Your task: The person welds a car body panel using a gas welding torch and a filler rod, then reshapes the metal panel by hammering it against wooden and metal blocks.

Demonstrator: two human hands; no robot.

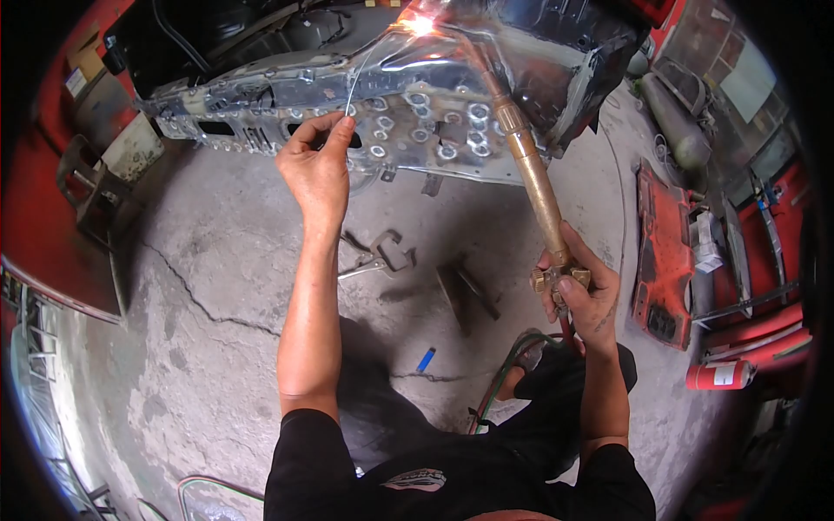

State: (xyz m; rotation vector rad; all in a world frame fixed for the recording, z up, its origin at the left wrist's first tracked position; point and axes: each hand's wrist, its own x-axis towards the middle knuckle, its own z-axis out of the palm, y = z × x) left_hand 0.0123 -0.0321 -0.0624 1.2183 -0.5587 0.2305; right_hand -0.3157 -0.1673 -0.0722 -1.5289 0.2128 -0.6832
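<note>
A black shirt (343,486) is seen, bottom centre. Torch (538,187) clasped by right hand (592,302), rod (354,83) pinched by left hand (316,174): both are best steadied.

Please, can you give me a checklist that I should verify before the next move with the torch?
1. Right hand holds the gas torch at its valve end: ok.
2. Left hand pinches the thin metal rod: ok.
3. Torch tip directed at the metal panel, with a bright glow there: ok.
4. Gloves on both hands: not ok, both are bare.
5. Hoses away from the foot: not ok, they run close beside it.
6. Valve knobs set correctly: cannot tell.
</note>
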